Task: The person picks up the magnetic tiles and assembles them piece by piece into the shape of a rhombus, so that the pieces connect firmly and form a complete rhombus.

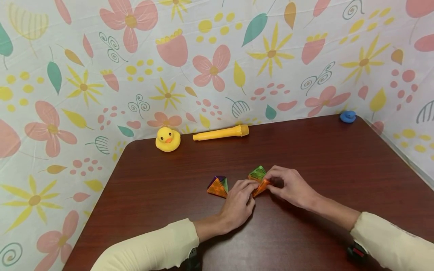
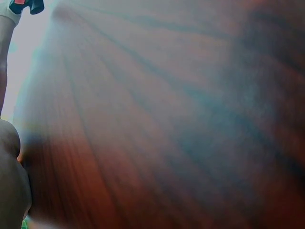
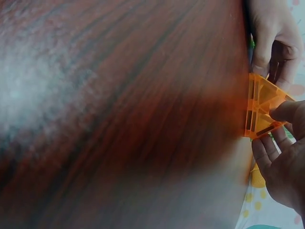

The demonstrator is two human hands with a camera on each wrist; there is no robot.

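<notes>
In the head view my right hand (image 1: pixel 293 187) pinches an orange triangular magnetic tile (image 1: pixel 260 187) between thumb and fingers, with the tile tilted up off the table. From the other side my left hand (image 1: pixel 239 205) holds a corner of the same tile with thumb and fingertips. A green magnetic tile (image 1: pixel 257 172) stands just behind it. Left of my left hand sits a small pointed shape of orange, purple and green tiles (image 1: pixel 218 186). The right wrist view shows the orange tile (image 3: pixel 264 106) between both hands. In the left wrist view only part of the left hand (image 2: pixel 13 186) appears.
Along the back of the brown table (image 1: pixel 162 226) are a yellow rubber duck (image 1: pixel 167 139), a yellow toy microphone (image 1: pixel 221 133) and, at the far right corner, a blue duck (image 1: pixel 347 116). A flower-patterned cloth (image 1: pixel 190 98) hangs behind the table.
</notes>
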